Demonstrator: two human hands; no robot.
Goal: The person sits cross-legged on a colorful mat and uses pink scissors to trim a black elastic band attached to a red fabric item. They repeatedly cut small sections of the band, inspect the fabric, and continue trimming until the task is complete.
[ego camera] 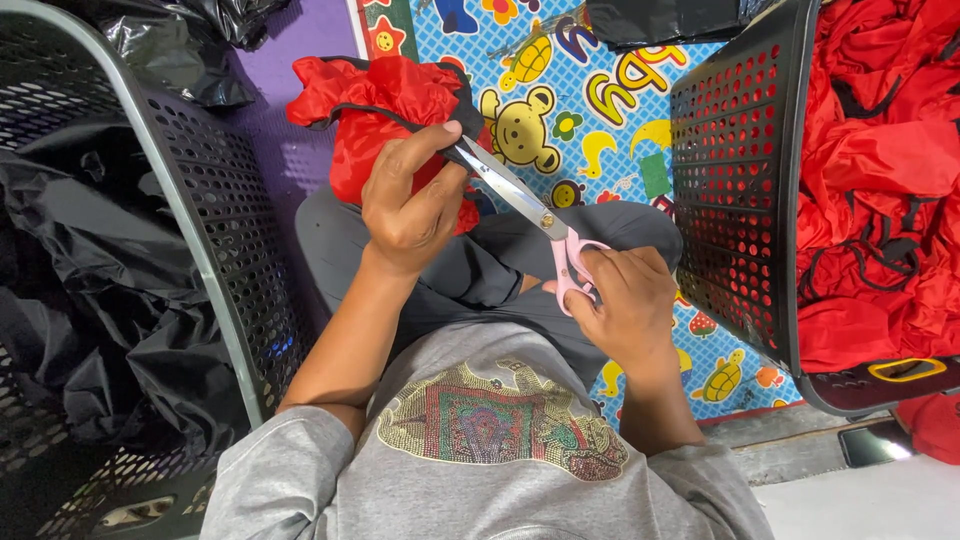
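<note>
A: Since the left hand [408, 205] pinches the black trim of the crumpled red fabric piece [385, 115] right where the steel blades of the pink-handled scissors [530, 215] meet it, how safe is that thumb?

B: Not very, I'd judge. The thumb lies along the upper blade and touches it near the tip. If the blades bite further than the trim, they could nick skin or cut into the red cloth itself.

A: And the right hand [625, 305]?

B: Its fingers are curled through the pink loops and closed around them. The blades look nearly pressed together, though the tip is hidden under the thumb, so I can't tell how much opening is left.

A: Where does the cloth sit?

B: Held up over the lap, above the grey trouser knees [480, 255]. Most of it hangs loose past the left hand, so a slack fold could drift between the blades.

A: Room to move?

B: Tight at the sides. The black perforated plastic basket lined with black bags [225, 215] stands just beside the left forearm, and the other black perforated basket of red garments [740, 190] is near the right elbow. A wide swing could knock either wall. Ahead, the colourful cartoon-print play mat [600, 100] leaves open floor between them.
</note>
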